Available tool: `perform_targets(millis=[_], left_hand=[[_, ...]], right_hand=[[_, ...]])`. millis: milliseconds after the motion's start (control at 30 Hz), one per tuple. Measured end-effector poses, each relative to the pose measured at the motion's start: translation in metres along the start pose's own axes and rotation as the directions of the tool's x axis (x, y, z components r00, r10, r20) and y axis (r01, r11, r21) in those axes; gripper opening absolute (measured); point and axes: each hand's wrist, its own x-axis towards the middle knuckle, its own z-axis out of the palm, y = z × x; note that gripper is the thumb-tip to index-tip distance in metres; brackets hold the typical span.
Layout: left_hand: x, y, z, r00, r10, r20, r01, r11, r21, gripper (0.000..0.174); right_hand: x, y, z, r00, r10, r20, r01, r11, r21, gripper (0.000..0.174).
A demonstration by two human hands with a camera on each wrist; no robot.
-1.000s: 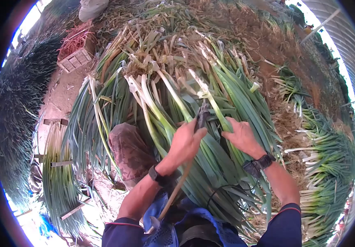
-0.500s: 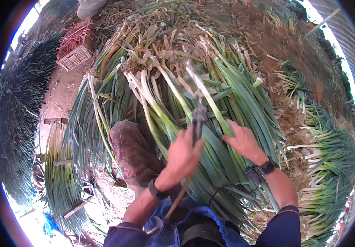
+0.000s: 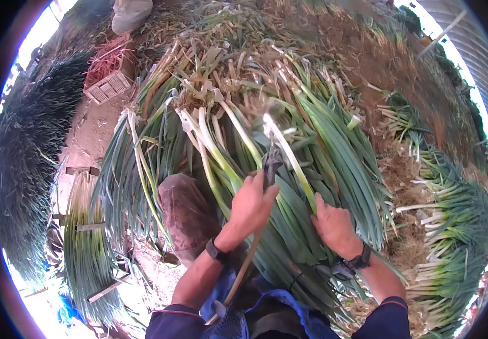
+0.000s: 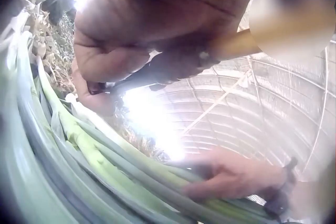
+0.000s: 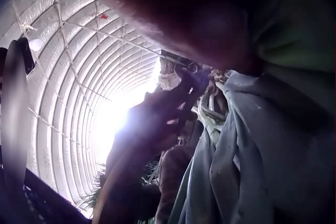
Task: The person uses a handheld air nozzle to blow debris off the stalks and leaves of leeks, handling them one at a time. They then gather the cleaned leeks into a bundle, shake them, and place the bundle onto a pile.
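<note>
In the head view my left hand (image 3: 252, 206) grips a dark air blow gun (image 3: 272, 161), its nozzle close beside the white shank of a long green onion (image 3: 289, 152). A tan hose (image 3: 244, 268) runs from the gun back toward my lap. My right hand (image 3: 337, 229) holds that onion by its green part, white end pointing away from me. Pale shreds blur around its tip. Seen from the left wrist, left fingers (image 4: 105, 66) curl round the gun, and the right hand (image 4: 236, 174) lies over green leaves. The right wrist view is dark, with leaves (image 5: 252, 145) hanging close.
A heap of long onions (image 3: 345, 130) spreads before me, beside my camouflage-clad knee (image 3: 187, 209). More onions (image 3: 453, 243) lie in a row at right. A bundle rests in a rack (image 3: 85, 226) at left, beyond it a crate (image 3: 108, 85) with reddish strips.
My right hand has drawn back toward me with the onion. The ragged layers on its shank have come loose, leaving it smoother and whiter. The gun has stayed beside it, shifting slightly.
</note>
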Motion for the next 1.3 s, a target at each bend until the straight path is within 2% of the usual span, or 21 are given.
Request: perform_targets(millis=[67, 167, 233, 367, 433, 600, 667, 733, 800, 833, 867, 900, 933, 967, 1000, 1033, 1067, 1133, 1200, 1233, 1300], left_hand=[[0.023, -0.008, 0.001, 0.997, 0.034, -0.068, -0.033, 0.999, 0.007, 0.050], [0.061, -0.018, -0.001, 0.997, 0.076, 0.003, -0.076, 0.997, 0.010, 0.046], [0.076, -0.017, -0.003, 0.999, 0.014, 0.035, -0.017, 0.997, 0.072, 0.040], [0.064, -0.011, -0.014, 0.995, 0.019, 0.100, -0.013, 0.998, -0.058, 0.041], [0.047, -0.011, -0.011, 0.995, 0.054, 0.087, -0.051, 0.998, -0.031, 0.046], [0.049, -0.015, -0.006, 0.999, -0.026, 0.018, 0.026, 0.999, 0.045, 0.048], [0.046, -0.015, -0.008, 0.995, 0.018, 0.102, -0.008, 0.995, -0.100, 0.047], [0.032, -0.013, 0.000, 0.997, 0.032, -0.066, -0.037, 0.996, -0.081, 0.050], [0.022, -0.006, -0.005, 0.998, 0.012, -0.066, -0.018, 0.995, -0.097, 0.053], [0.020, -0.011, -0.002, 0.998, 0.009, -0.069, -0.016, 0.995, -0.102, 0.053], [0.019, -0.021, 0.003, 0.990, 0.141, -0.002, -0.140, 0.978, -0.153, 0.057], [0.018, -0.029, 0.003, 0.961, 0.272, 0.057, -0.255, 0.944, -0.209, 0.061], [0.017, -0.030, -0.004, 0.961, 0.269, 0.058, -0.252, 0.944, -0.211, 0.061], [0.014, -0.030, -0.012, 0.973, 0.223, -0.057, -0.230, 0.952, -0.204, 0.061], [0.015, -0.030, -0.019, 0.969, 0.182, -0.165, -0.215, 0.955, -0.204, 0.060], [0.018, -0.037, -0.026, 0.944, 0.174, -0.281, -0.246, 0.938, -0.243, 0.058], [0.018, -0.029, -0.041, 0.952, 0.058, -0.301, -0.157, 0.937, -0.313, 0.059], [0.027, -0.037, -0.058, 0.934, 0.025, -0.355, -0.169, 0.909, -0.380, 0.063], [0.039, -0.039, -0.071, 0.935, -0.026, -0.355, -0.138, 0.893, -0.429, 0.067], [0.047, -0.044, -0.076, 0.934, -0.007, -0.357, -0.153, 0.894, -0.420, 0.068], [0.060, -0.048, -0.084, 0.933, 0.027, -0.359, -0.187, 0.889, -0.418, 0.065]], right_hand=[[0.000, -0.002, 0.001, 0.998, 0.029, 0.048, -0.029, 1.000, 0.000, 0.064], [0.000, -0.002, 0.002, 0.998, 0.031, 0.057, -0.030, 0.999, -0.023, 0.064], [0.001, -0.003, 0.002, 0.998, 0.041, 0.050, -0.040, 0.999, -0.026, 0.064], [0.002, -0.004, 0.001, 0.996, 0.071, 0.058, -0.070, 0.997, -0.024, 0.066], [0.004, -0.004, -0.001, 0.995, 0.070, 0.074, -0.067, 0.997, -0.035, 0.066], [0.005, 0.001, -0.003, 0.999, 0.024, 0.037, -0.021, 0.996, -0.087, 0.068], [0.014, 0.005, -0.017, 0.994, 0.105, 0.027, -0.105, 0.994, -0.022, 0.053], [0.026, 0.010, -0.047, 0.980, 0.183, -0.081, -0.162, 0.961, 0.223, 0.051], [0.040, 0.012, -0.076, 0.969, 0.183, -0.167, -0.129, 0.948, 0.292, 0.053], [0.049, 0.011, -0.088, 0.937, 0.187, -0.295, -0.071, 0.929, 0.363, 0.054], [0.057, 0.008, -0.100, 0.888, 0.196, -0.416, -0.001, 0.905, 0.425, 0.055], [0.064, 0.003, -0.110, 0.891, 0.191, -0.412, 0.001, 0.907, 0.422, 0.055], [0.071, -0.003, -0.119, 0.875, 0.162, -0.456, 0.084, 0.877, 0.474, 0.056], [0.074, -0.008, -0.124, 0.855, 0.144, -0.499, 0.162, 0.840, 0.519, 0.056], [0.076, -0.018, -0.127, 0.853, 0.155, -0.498, 0.146, 0.845, 0.514, 0.056], [0.076, -0.033, -0.128, 0.916, 0.214, -0.340, 0.026, 0.812, 0.582, 0.056], [0.075, -0.047, -0.129, 0.946, 0.274, -0.175, -0.107, 0.770, 0.629, 0.056], [0.079, -0.055, -0.089, 0.971, 0.053, -0.234, 0.054, 0.902, 0.429, 0.057], [0.082, -0.077, -0.057, 0.998, 0.045, 0.051, -0.063, 0.890, 0.451, 0.058], [0.081, -0.076, -0.056, 0.997, 0.058, 0.046, -0.072, 0.891, 0.449, 0.058], [0.084, -0.071, -0.056, 0.942, -0.331, 0.053, 0.244, 0.787, 0.566, 0.056]])
